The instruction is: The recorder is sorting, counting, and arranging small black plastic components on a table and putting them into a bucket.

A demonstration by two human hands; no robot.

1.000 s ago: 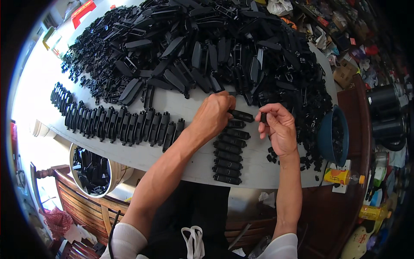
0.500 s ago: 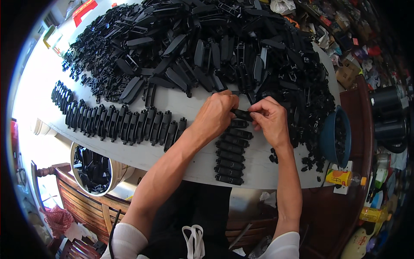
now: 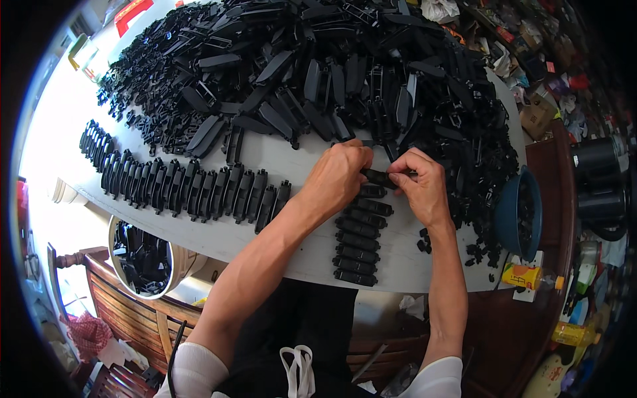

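Observation:
A small black plastic part (image 3: 377, 177) is held between my two hands over the table. My left hand (image 3: 340, 171) is closed around its left end, fingers curled. At its right end, my right hand (image 3: 421, 184) pinches with thumb and fingertips. Just below them a column of similar black plastic parts (image 3: 357, 255) lies side by side, running toward the table's near edge. To the left a long curved row of black plastic parts (image 3: 199, 192) stretches across the table. Beyond my hands rises a big heap of loose black parts (image 3: 285, 66), longer pieces in the middle and small ones at both sides.
A blue bowl (image 3: 503, 215) with small black pieces stands at the table's right edge, near a yellow-labelled bottle (image 3: 521, 276). Below the left edge is a pale bucket (image 3: 174, 265) of black parts, beside a wooden chair (image 3: 126, 298). Clutter (image 3: 537, 113) crowds the far right.
Both hands stay on the black plastic part in nearly the same place. The right fingertips have shifted slightly on its end. The whole view has moved a little.

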